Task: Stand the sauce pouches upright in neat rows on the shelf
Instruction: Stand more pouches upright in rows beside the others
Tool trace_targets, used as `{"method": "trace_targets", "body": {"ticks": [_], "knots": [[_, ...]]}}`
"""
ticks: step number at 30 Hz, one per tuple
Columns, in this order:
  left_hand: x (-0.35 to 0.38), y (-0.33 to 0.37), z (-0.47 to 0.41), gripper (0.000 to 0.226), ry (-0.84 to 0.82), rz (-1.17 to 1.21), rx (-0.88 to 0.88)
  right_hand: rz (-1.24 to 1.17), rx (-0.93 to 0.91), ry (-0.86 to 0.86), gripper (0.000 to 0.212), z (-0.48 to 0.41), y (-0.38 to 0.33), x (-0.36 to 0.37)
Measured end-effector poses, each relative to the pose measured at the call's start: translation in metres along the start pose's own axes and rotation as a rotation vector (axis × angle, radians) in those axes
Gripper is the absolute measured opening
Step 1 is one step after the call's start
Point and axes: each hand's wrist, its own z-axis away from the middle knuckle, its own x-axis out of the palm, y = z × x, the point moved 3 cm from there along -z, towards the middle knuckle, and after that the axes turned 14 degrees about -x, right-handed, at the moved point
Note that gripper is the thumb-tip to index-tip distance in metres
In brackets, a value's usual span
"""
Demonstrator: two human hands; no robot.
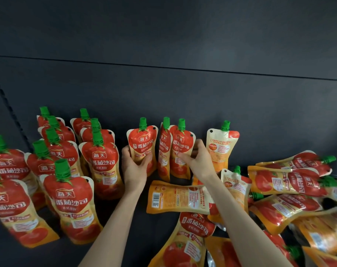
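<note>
Red and orange tomato sauce pouches with green caps fill the dark shelf [137, 228]. Several stand upright in rows at the left [98, 157]. My left hand [134, 166] grips the lower part of one upright pouch [142, 141] near the back wall. My right hand [197, 160] holds another upright pouch [181, 145], thumb on its front, with a third pouch [163, 143] standing close beside it. An upright pouch [220, 145] shows its back side just to the right. More pouches lie flat in a loose pile [283, 189] at the right and front.
The shelf's dark back panel [183, 93] rises right behind the standing pouches. A slotted upright [8, 105] runs down the left side. One flat pouch [179, 197] lies between my forearms, barcode side up. Bare shelf floor shows under my left forearm.
</note>
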Motion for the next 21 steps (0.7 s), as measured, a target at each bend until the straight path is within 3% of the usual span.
{"method": "trace_targets", "body": {"ticks": [13,21], "knots": [[0.005,0.004,-0.001,0.071,0.064,-0.105,0.049,-0.002,-0.031,0.086,0.037,-0.011,0.003,-0.004],[0.008,0.004,-0.008,0.064,0.017,-0.045,0.016,0.039,-0.04,0.107,0.032,-0.013,0.009,-0.005]]}}
